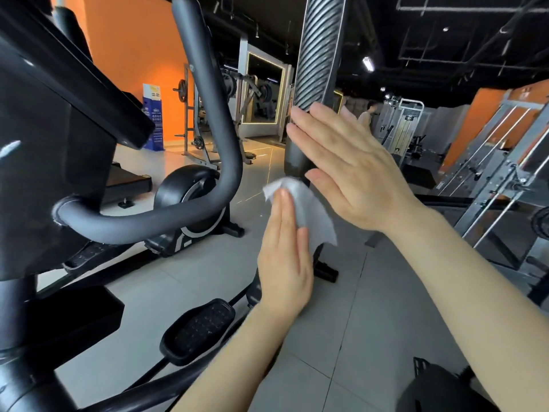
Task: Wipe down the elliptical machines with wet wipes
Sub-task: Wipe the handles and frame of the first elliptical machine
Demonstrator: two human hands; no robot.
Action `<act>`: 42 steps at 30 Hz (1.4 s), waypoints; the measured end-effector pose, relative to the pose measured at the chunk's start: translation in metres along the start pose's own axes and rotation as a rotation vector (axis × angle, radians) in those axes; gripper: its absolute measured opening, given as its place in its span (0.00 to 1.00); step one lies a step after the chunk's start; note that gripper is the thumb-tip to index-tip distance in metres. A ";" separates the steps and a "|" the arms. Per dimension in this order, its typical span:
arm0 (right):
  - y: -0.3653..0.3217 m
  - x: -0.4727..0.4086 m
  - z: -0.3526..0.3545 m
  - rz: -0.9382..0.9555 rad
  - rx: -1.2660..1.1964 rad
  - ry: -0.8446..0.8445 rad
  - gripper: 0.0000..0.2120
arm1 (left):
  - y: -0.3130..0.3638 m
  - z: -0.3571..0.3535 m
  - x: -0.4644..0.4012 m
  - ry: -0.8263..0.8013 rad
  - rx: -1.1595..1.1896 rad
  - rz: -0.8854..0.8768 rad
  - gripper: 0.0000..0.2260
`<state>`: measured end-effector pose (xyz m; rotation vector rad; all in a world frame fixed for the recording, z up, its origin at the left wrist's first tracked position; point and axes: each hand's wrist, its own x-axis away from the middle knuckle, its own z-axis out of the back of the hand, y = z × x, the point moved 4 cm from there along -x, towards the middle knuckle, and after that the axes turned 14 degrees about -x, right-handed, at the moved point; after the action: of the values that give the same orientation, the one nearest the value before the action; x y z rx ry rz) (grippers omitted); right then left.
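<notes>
The elliptical's upright handlebar (321,55), with a striped grip, rises at centre. My right hand (347,173) lies flat against the smooth lower part of the grip, fingers straight and pointing up-left. Just below, my left hand (285,260) has straight fingers against a white wet wipe (312,212). The wipe drapes to the right over the thin post under the grip, and the post is mostly hidden behind it. I cannot see a thumb pinch on the wipe.
The machine's black console (59,114) and curved left handlebar (214,99) fill the left side. A black pedal (199,328) sits below my left forearm. A grey metal rack (505,173) stands at right, another elliptical (184,191) behind, and a person (368,114) far back.
</notes>
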<state>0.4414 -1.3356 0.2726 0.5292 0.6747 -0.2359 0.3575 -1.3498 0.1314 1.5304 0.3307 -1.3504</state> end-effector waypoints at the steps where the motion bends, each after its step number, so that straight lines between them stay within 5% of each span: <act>1: 0.001 0.000 -0.001 0.007 -0.017 0.013 0.22 | 0.006 0.001 -0.016 0.013 0.035 0.037 0.24; 6: -0.001 0.002 -0.005 -0.004 -0.066 0.088 0.22 | 0.026 -0.003 -0.048 0.036 0.060 0.235 0.24; 15: 0.000 0.002 -0.019 -0.025 -0.154 0.164 0.22 | -0.008 -0.008 0.035 -0.035 -0.092 0.196 0.23; 19: 0.001 0.002 -0.021 -0.036 -0.226 0.165 0.22 | 0.007 -0.003 -0.013 0.020 -0.052 0.029 0.24; 23: 0.003 0.003 -0.019 -0.024 -0.231 0.156 0.23 | 0.019 -0.004 -0.061 0.029 0.045 0.189 0.26; 35: 0.004 0.009 -0.028 -0.053 -0.251 0.158 0.23 | -0.029 -0.012 0.064 -0.195 -0.181 0.252 0.23; 42: 0.007 0.013 -0.033 -0.095 -0.302 0.153 0.23 | 0.012 -0.008 -0.035 -0.134 -0.085 0.273 0.23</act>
<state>0.4365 -1.3126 0.2450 0.2270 0.8680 -0.1788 0.3598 -1.3348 0.1661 1.3530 0.0894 -1.2002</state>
